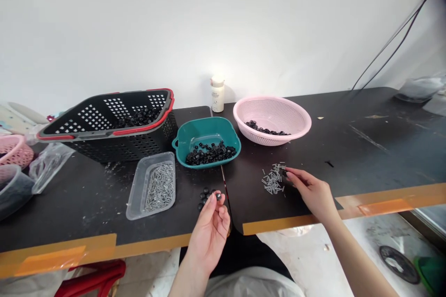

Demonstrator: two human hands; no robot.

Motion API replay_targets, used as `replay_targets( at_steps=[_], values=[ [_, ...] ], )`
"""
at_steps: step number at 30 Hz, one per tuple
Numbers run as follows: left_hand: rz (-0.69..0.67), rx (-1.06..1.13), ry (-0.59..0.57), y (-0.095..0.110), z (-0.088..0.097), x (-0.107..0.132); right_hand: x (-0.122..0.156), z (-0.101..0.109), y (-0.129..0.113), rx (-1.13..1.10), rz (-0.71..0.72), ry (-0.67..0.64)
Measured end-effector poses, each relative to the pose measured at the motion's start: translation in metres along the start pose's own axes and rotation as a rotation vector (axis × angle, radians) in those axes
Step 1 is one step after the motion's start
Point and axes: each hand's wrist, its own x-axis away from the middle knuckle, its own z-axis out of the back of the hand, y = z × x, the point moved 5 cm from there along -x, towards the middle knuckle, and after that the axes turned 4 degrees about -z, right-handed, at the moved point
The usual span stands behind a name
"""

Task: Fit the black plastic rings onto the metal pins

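My left hand [210, 234] is raised over the front edge of the table, palm up. Its thumb and forefinger pinch a small round black plastic part [219, 196]. Just behind those fingers lie several more black round parts [205, 191]. My right hand [316, 196] reaches to a loose pile of thin silver metal pins [272, 181] on the dark tabletop. Between its closed thumb and forefinger shows a small dark piece [285, 173], partly covered by the fingertips. Whether a pin is also in that pinch, I cannot tell.
Behind the hands stand a teal basin [181, 131] and a pink colander [303, 123], both with black parts. Left are a clear tray [134, 202] of silver pins and a black basket [101, 148]. A white bottle [218, 96] is by the wall. Tape [278, 225] lines the table edge.
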Motion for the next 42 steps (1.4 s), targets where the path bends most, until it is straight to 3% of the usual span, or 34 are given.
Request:
replay_targets(
  at_steps=[7,20,23,26,30,33,37,42],
  values=[
    [-0.02,-0.013,-0.012,0.001,0.0,-0.003,-0.003,0.0,-0.005,-0.099,0.002,0.054],
    [-0.056,-0.05,-0.071,0.002,0.004,-0.004,0.0,-0.01,-0.017,-0.369,-0.055,-0.029],
    [-0.089,-0.104,-0.095,0.003,0.003,-0.002,0.012,-0.015,-0.035,-0.533,-0.085,-0.084],
    [-0.109,-0.146,-0.158,0.003,-0.002,0.001,0.031,-0.027,-0.069,-0.662,-0.026,-0.217],
    [-0.182,-0.209,-0.299,0.007,-0.016,0.011,0.059,-0.044,-0.119,-0.706,0.138,-0.427],
    [-0.293,-0.276,-0.401,0.012,-0.025,0.019,0.072,-0.048,-0.148,-0.636,0.322,-0.502],
    [-0.427,-0.368,-0.48,0.015,-0.027,0.025,0.077,-0.049,-0.167,-0.673,0.427,-0.544],
    [-0.461,-0.373,-0.54,0.012,-0.027,0.027,0.078,-0.055,-0.17,-0.945,0.32,-0.517]
  ],
)
